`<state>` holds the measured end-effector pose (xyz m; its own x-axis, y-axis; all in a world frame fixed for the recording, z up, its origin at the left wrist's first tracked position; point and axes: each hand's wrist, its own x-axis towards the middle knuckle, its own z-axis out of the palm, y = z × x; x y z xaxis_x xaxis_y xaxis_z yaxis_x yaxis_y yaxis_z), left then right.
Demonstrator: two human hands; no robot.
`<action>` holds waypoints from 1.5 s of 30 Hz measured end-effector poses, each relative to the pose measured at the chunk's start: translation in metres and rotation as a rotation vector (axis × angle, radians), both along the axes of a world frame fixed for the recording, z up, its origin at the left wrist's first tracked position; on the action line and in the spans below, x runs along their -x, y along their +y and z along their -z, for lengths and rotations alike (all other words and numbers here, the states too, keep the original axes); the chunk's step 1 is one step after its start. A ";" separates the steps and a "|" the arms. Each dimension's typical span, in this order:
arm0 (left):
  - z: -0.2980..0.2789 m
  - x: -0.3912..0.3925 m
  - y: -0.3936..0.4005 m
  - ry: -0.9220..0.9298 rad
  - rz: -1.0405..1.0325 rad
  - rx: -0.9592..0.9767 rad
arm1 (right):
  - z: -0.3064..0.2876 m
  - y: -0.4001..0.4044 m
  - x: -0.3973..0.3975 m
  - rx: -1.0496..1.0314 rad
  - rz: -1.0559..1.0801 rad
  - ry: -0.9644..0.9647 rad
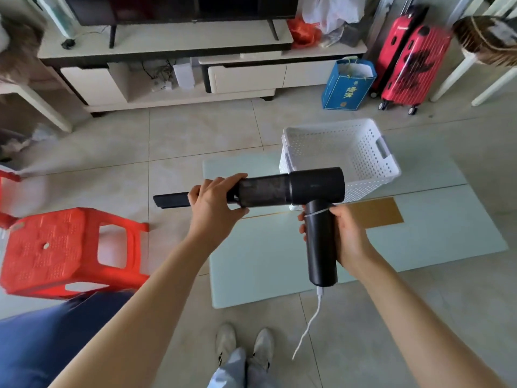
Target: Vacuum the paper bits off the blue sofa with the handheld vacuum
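Gripping matte black T-shaped vacuum (316,187), both hands (214,197)

Handheld vacuum (291,189) held level above tiled floor (173,141), flat nozzle (170,200) pointing left. Left hand (215,200) wrapped around nozzle base; right hand (347,236) curled around downward handle (320,245), white cord (310,323) hanging from its end. White perforated basket (363,152) on pale glass worktop (265,264) behind. Red plastic stool (61,250) at left; blue sofa (42,343) edge at lower left.
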<state>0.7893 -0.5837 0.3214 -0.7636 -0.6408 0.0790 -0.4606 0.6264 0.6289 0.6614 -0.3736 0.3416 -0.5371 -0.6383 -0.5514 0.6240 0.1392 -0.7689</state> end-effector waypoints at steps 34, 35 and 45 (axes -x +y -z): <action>0.402 0.067 0.009 -0.392 0.157 -0.141 | 0.400 -0.006 0.052 -0.816 -0.217 0.532; 0.402 0.067 0.010 -0.397 0.157 -0.131 | 0.403 -0.006 0.051 -0.836 -0.228 0.556; 0.394 0.072 0.008 -0.532 0.164 -0.091 | 0.401 -0.010 0.054 -1.009 -0.407 0.708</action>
